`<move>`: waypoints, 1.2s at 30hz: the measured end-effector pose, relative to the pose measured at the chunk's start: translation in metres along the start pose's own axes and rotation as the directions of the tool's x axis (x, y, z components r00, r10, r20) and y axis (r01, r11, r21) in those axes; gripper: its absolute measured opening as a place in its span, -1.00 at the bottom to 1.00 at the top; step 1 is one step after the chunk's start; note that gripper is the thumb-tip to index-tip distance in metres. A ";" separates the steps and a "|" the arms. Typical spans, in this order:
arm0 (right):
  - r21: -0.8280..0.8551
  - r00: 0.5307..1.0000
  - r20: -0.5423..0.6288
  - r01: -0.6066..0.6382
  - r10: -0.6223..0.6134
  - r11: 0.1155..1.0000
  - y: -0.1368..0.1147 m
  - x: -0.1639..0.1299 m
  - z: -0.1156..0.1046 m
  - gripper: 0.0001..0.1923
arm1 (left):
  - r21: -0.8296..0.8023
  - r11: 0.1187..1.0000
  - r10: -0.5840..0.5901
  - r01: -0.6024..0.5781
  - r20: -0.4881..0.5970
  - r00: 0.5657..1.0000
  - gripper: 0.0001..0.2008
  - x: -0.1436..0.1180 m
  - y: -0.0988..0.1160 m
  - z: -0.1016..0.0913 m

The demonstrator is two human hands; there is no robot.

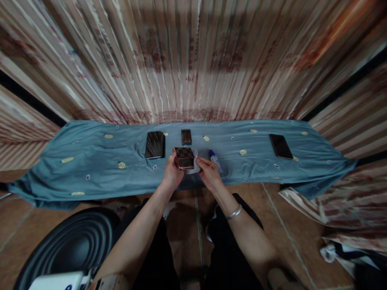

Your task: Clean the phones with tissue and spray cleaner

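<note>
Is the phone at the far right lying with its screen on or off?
Off: the phone lies flat on the blue cloth, its face dark.

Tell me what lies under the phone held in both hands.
Under the phone a white cloth shows at its right edge, over the blue tablecloth. The rest beneath is covered.

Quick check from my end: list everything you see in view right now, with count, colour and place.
checkered phone: 1, brown, held over the cloth's middle
white cloth wipe: 1, under the right hand
dark phones: 3, black; large one left of centre, small one behind, one far right
small bottle: 1, white with blue cap, lying right of the hands
table cloth: 1, teal with yellow spots
striped curtain: behind
black round object: 1, floor, lower left
bracelet: 1, silver, right wrist
left hand: holds phone
right hand: on wipe
</note>
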State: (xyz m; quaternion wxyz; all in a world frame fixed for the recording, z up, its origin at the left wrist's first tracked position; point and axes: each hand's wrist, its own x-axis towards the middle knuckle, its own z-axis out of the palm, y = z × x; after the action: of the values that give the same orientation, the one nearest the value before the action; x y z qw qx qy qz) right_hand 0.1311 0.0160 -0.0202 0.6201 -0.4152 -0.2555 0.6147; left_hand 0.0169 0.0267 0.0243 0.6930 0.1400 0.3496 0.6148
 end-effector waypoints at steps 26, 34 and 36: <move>-0.043 0.996 -0.079 0.038 -0.042 0.998 0.011 -0.001 0.018 -0.57 | 0.042 0.999 -0.004 0.006 -0.055 0.998 -0.85 -0.012 0.002 -0.012; -0.092 0.997 -0.051 0.055 -0.060 0.994 0.013 0.003 0.019 -0.61 | 0.069 0.997 -0.038 0.042 -0.064 0.997 -0.76 -0.017 0.008 -0.012; -0.092 0.997 -0.048 0.058 -0.062 0.994 0.009 0.002 0.019 -0.63 | 0.052 0.998 -0.044 0.048 -0.068 0.997 -0.77 -0.017 0.010 -0.011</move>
State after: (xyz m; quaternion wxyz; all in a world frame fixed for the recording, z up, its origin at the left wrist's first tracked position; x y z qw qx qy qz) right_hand 0.1107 0.0213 -0.0183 0.6252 -0.4505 -0.2796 0.5728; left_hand 0.0015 0.0096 0.0280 0.6908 0.1298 0.3920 0.5935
